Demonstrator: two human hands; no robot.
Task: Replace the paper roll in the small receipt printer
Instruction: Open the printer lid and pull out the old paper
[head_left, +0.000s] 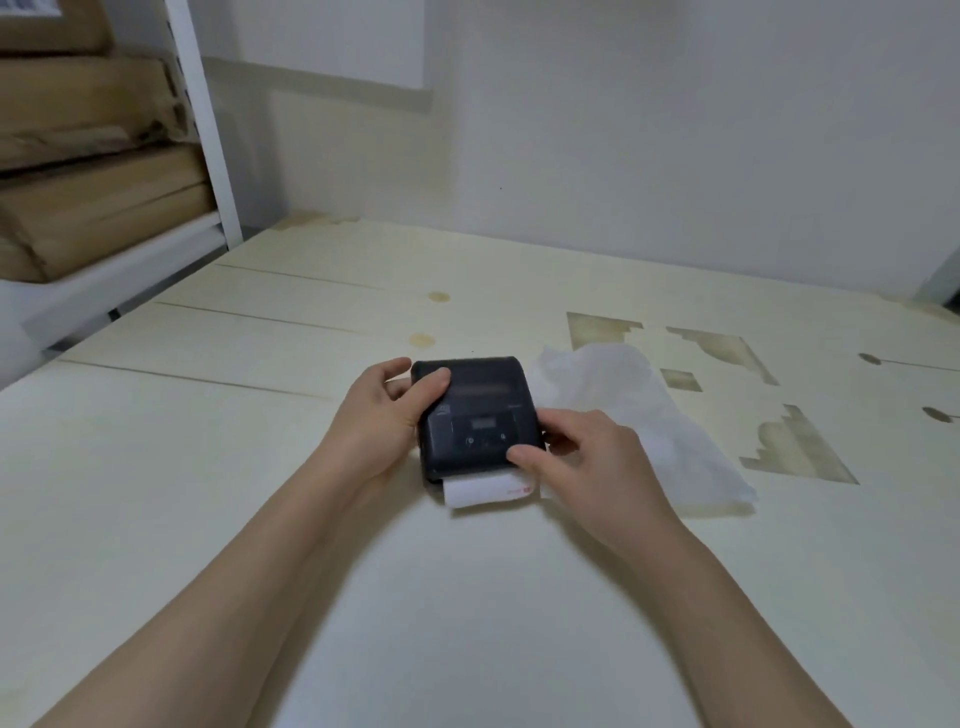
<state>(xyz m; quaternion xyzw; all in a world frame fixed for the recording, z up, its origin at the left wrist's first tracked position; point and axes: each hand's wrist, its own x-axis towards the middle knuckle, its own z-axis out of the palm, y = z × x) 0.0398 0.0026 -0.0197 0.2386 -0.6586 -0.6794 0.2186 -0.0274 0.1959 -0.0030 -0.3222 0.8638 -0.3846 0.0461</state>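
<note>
Head view: both hands grip the printer (475, 415) (crumpled wrapper (649, 415) just beside).

Black receipt printer (475, 415); white paper strip (485, 491) with a small red mark; pale cream worktop (260, 467), brown-stained; white crumpled wrapper (639, 415); tan cardboard boxes (93, 156).

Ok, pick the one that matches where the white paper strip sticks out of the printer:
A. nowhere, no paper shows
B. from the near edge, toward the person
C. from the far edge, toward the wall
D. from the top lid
B: the white paper strip pokes out from under the near edge of the black printer, below the right hand.
</note>
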